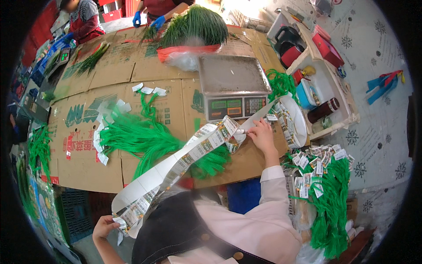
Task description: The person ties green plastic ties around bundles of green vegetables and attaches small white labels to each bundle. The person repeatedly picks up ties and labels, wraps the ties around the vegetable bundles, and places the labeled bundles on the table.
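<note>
A long strip of printed labels [189, 155] on white backing runs slantwise in front of my body. My left hand [105, 227] pinches its lower end at the lower left, by my dark apron. My right hand [262, 133] is near the scale, its fingertips closed on a small curled part of the label strip. From there the backing leads to a label roll [298, 127] on the table's right side. Beneath the strip lies a heap of green mesh net bags [145, 135], with white tags [99, 142] at their left ends.
A digital scale [234, 87] stands mid-table on flattened cardboard [158, 90]. Behind it is a large pile of green chives [194, 28]. Tagged green nets [329, 198] hang at the right, below a foam box [324, 95] holding a flask. Two co-workers, some in blue gloves [159, 22], stand opposite.
</note>
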`<act>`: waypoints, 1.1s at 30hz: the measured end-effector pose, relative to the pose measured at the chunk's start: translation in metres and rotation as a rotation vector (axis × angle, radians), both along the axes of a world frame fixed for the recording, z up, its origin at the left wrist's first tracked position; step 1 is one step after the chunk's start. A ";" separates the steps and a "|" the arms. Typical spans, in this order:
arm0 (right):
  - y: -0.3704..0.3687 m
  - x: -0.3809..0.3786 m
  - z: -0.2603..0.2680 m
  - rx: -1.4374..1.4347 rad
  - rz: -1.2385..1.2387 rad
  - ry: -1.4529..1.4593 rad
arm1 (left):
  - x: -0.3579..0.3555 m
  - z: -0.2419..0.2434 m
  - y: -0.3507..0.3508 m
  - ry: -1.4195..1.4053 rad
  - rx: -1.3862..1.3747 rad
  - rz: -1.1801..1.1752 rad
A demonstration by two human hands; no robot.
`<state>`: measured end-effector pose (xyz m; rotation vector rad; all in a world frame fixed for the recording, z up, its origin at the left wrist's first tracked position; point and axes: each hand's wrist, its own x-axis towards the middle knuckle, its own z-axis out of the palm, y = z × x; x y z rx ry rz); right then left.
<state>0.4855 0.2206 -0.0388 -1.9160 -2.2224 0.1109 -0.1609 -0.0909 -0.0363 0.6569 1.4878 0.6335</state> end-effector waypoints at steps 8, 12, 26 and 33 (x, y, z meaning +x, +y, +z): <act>0.000 -0.074 0.081 -0.023 0.167 0.657 | 0.059 0.052 0.064 1.233 0.586 -0.249; -0.007 -0.122 0.117 -0.307 0.446 0.713 | 0.128 0.101 0.130 0.818 0.806 -0.146; -0.020 -0.175 0.124 -0.669 0.753 0.625 | 0.239 0.084 0.229 0.280 0.977 -0.626; -0.023 -0.178 0.109 -0.653 0.752 0.701 | 0.232 0.080 0.224 0.172 0.880 -0.528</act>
